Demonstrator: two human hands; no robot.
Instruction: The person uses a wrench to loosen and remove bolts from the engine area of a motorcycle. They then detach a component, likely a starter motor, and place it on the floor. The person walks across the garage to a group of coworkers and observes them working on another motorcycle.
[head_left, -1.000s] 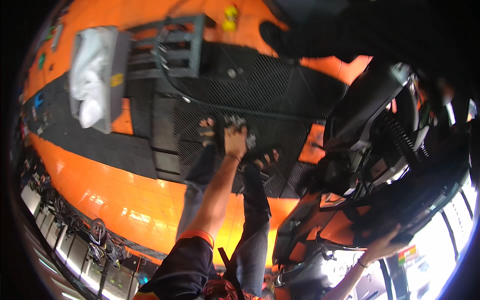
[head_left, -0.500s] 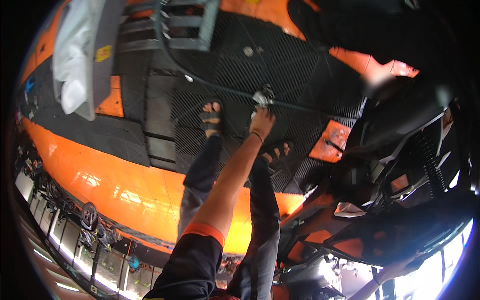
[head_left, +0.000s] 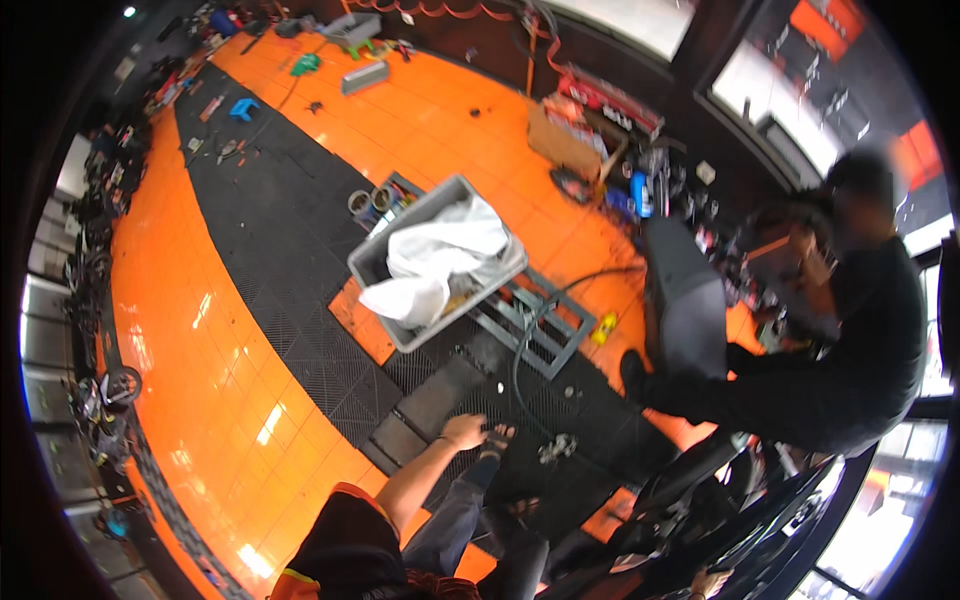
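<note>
My left hand hovers over the black floor mats with its fingers curled in. Whatever it may hold is too small to see. A silver metal fitting lies on the mats to its right, apart from the hand, where a black hose ends. Close by the left hand is my sandalled foot. At the bottom edge, my right hand rests on the dark motorcycle, its fingers bent over the bodywork and partly cut off by the frame.
A grey tub with white cloth stands ahead on a grey metal frame. A person in black sits at the right beside a dark panel. A yellow object, cans and boxes stand farther off.
The view has swung up and across, bringing in the tub and the other person. My left hand has come away from the metal fitting. My right hand is still at the motorcycle.
</note>
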